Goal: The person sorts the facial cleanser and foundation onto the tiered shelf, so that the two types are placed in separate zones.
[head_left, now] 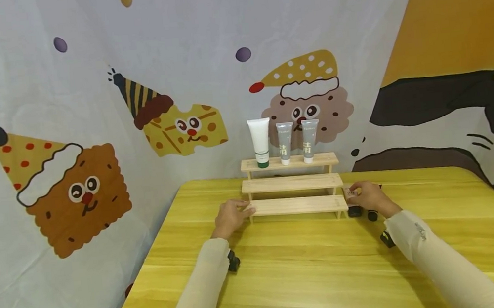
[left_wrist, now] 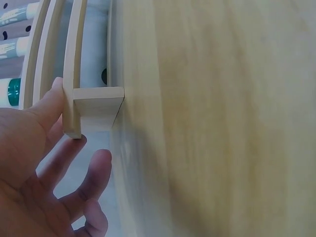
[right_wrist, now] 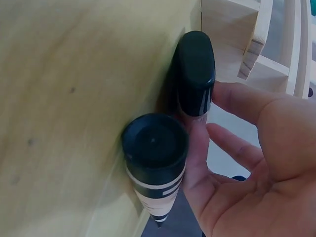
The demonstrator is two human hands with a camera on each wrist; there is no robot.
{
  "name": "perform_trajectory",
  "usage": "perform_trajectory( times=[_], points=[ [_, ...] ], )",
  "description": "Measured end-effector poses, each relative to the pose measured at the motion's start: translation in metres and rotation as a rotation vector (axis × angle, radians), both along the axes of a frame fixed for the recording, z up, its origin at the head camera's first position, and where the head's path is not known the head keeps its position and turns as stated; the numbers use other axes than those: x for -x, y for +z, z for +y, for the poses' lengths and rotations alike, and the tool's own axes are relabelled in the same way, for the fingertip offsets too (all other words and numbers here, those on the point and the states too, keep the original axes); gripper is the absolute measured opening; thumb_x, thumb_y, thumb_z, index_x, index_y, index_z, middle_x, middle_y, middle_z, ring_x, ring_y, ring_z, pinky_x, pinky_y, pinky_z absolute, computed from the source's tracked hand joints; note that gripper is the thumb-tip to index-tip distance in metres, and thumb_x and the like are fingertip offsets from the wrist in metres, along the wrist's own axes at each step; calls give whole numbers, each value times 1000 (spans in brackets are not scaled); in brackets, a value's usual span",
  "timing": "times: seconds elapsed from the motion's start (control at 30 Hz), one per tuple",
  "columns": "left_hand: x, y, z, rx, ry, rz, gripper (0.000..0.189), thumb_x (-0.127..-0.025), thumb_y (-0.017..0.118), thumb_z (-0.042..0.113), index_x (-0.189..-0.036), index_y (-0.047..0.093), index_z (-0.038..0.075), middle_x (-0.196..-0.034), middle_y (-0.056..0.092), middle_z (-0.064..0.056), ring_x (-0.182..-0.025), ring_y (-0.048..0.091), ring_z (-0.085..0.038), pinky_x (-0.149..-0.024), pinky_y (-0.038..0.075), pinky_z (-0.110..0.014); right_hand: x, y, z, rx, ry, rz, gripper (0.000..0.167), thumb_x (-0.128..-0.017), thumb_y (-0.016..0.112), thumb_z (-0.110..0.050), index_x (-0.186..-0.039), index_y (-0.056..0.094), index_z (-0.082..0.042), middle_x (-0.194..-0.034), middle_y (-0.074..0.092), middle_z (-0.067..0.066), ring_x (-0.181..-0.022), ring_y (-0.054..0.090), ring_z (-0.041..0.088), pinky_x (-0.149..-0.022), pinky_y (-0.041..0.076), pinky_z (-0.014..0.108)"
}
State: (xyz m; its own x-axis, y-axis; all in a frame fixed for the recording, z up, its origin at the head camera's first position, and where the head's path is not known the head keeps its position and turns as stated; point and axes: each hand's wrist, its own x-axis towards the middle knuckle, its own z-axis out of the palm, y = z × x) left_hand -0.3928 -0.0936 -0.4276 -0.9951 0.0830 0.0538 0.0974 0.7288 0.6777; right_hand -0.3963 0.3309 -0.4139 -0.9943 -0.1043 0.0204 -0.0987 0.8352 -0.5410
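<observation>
A three-step wooden display shelf (head_left: 292, 183) stands on the table. My left hand (head_left: 230, 218) grips the left end of its lowest step, thumb on top and a fingertip under the edge, as the left wrist view shows. To the right of the shelf lies a flat tube with a black cap (right_wrist: 196, 64). My right hand (head_left: 373, 197) pinches this tube between thumb and fingers near the cap. A second tube, round-capped in black (right_wrist: 155, 148), lies right beside the right fingers. My palm partly hides both tubes in the head view.
On the top step stand a white tube with a green cap (head_left: 261, 142) and two grey tubes, one in the middle (head_left: 285, 143) and one at the right (head_left: 310, 140). Behind the wooden table (head_left: 303, 272) hangs a cartoon-printed cloth (head_left: 199, 24).
</observation>
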Motion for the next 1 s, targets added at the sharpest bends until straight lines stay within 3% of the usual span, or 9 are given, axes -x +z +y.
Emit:
perform_trajectory(
  times=[0.07,0.2,0.53,0.83,1.0],
  points=[
    [0,1,0,-8,-4,1,39,-90,71,46,-123,73,25,-136,62,0,-131,51,-31,-96,48,-55,2,1,0,8,14,-16,50,-90,69,-20,-124,58,14,-84,68,18,-53,45,15,-53,42,32],
    [-1,2,0,-16,-8,3,39,-90,71,45,-123,73,24,-135,62,0,-131,51,-31,-97,47,-55,3,2,1,30,15,-51,46,-91,69,-19,-124,59,12,-84,68,16,-50,54,16,-51,49,34],
    [-1,3,1,-21,5,-5,38,-90,71,45,-121,73,25,-135,62,0,-131,52,-30,-98,46,-55,2,1,5,66,-5,-73,50,-91,69,-17,-129,56,11,-54,59,4,-47,59,16,-51,53,34],
    [-1,2,1,-18,3,-1,38,-90,71,45,-121,74,24,-134,63,0,-130,52,-31,-97,47,-55,-4,11,13,181,-25,1,49,-89,71,-12,-130,55,11,-87,70,22,-52,62,18,-50,54,36],
    [0,-1,0,-18,4,-7,37,-90,71,46,-120,74,24,-134,63,0,-130,52,-31,-97,47,-56,-8,25,9,228,-20,40,49,-90,69,-8,-132,53,11,-90,69,24,-51,60,23,-48,52,38]
  ],
)
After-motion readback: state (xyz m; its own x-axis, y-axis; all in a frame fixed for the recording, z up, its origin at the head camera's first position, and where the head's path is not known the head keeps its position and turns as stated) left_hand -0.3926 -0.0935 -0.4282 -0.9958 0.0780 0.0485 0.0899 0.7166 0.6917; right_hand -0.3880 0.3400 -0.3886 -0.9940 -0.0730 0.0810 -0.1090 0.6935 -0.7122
